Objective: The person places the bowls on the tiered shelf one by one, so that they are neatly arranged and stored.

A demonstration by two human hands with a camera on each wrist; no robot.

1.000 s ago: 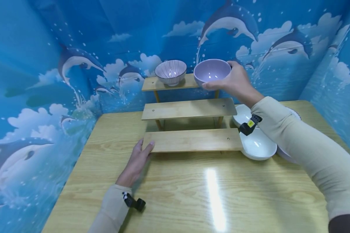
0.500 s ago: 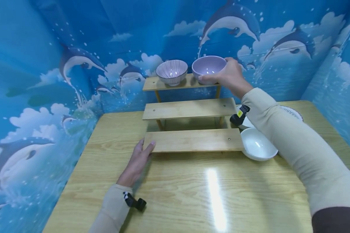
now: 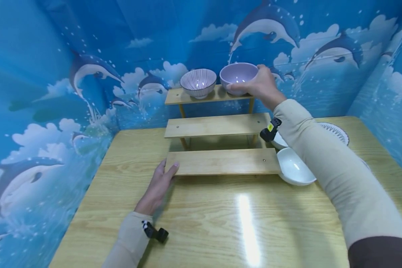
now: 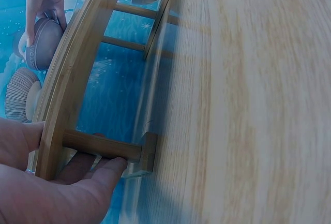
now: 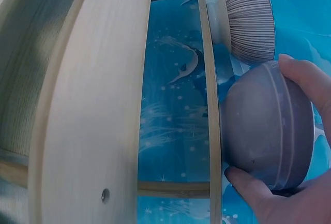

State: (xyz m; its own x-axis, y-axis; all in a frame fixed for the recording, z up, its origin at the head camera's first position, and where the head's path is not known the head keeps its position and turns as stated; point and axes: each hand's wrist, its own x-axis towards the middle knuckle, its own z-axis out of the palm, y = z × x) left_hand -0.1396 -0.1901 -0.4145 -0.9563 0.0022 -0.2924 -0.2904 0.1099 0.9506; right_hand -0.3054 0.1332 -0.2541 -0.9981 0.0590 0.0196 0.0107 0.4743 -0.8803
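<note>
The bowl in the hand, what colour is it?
Plain pale purple bowl, clearest in the head view.

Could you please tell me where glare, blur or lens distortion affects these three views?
Head view: a bright streak of glare lies on the table, and the backdrop bends at the edges. Left wrist view: the left hand is close and soft, and the shelf rail curves from the wide lens. Right wrist view: the lilac bowl is fairly sharp, while the near shelf board is blurred and bowed.

I see a stepped shelf (image 3: pixel 217 126) at the centre of the frame, standing on the table (image 3: pixel 204 223). On its top step, two bowls (image 3: pixel 198 82) sit side by side, upper centre. Right of the lowest step, more bowls (image 3: pixel 294 169) lie on the table, a plate (image 3: pixel 336 132) behind them.
</note>
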